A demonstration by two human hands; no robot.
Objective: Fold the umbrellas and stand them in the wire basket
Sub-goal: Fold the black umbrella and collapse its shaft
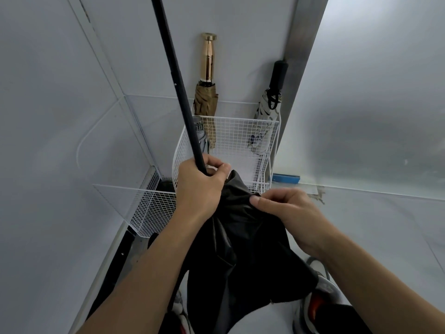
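- Far left, low by the wall: a second white wire rack [154, 208], nothing legible inside it.
- Left hand [199, 186]: fingers and thumb wrapped round the black umbrella [240, 237] at the point where its pole meets the cloth.
- Long axis of the black umbrella: the pole runs from that fist up and away, leaning left and leaving the top of view. The cloth hangs the other way, down between both forearms toward the floor.
- Look of it: matte black fabric, slack, in loose uneven folds. It is not wound tight, and I can see no strap around it.
- Wire basket [236, 133]: white mesh, open top, directly beyond the left fist and close to it.
- Standing in the basket: a tan umbrella [207, 102] with a gold handle up, a grey umbrella [203, 141] low beside it, and a white patterned umbrella [266, 114] with a black handle in the right corner.
- Right hand [289, 208]: thumb and curled fingers pinching a fold of the black cloth just below the left fist.
- Judgement: the left hand is nearer the basket and carries the pole. The cloth looks to need gathering round the pole before the umbrella goes in upright.
- Lower right: a grey and orange shoe [322, 297] on pale floor.
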